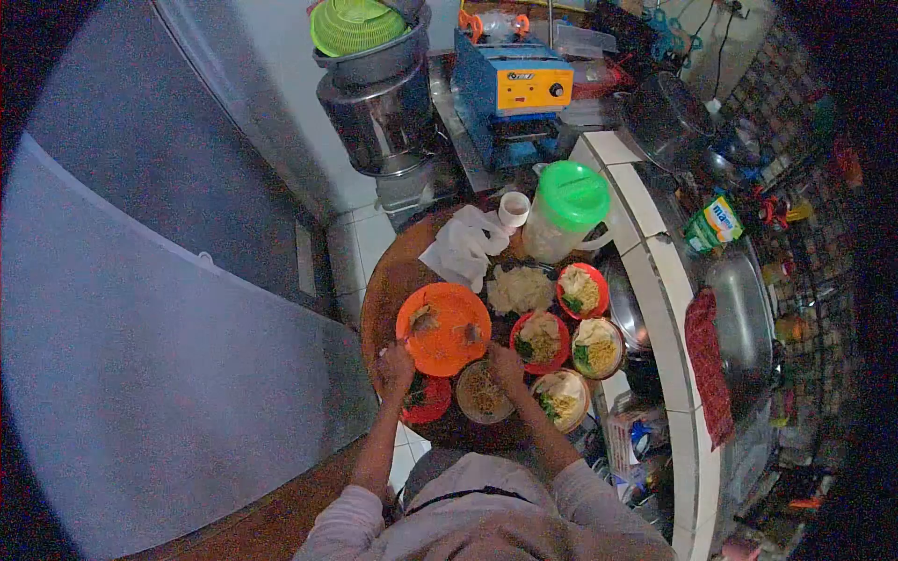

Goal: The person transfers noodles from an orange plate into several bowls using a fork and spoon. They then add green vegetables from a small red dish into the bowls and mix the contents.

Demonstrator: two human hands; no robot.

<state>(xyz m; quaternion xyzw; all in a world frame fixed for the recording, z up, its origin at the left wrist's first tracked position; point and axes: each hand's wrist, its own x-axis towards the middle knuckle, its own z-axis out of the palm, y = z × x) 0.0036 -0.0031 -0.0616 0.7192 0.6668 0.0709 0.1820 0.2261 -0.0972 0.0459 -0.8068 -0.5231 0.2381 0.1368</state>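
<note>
An orange plate [447,348] with a few remnants of food on it is at the left of the round wooden table [382,271]. My left hand [396,366] is closed on its lower left edge. At its lower right edge is my right hand [506,368], above a bowl of noodles [485,395]; its fingers are too small to make out. Below the plate, a red bowl [427,400] holds something green. Several bowls of noodles with greens, among them a red bowl [540,342], stand to the right, near a tray of pale food [520,288].
A pitcher with a green lid [572,196], a white cup [514,209] and a white plastic bag [465,241] stand at the table's back. Behind are a blue machine [519,84] and a metal pot [379,122]. A tiled counter edge [659,280] runs along the right.
</note>
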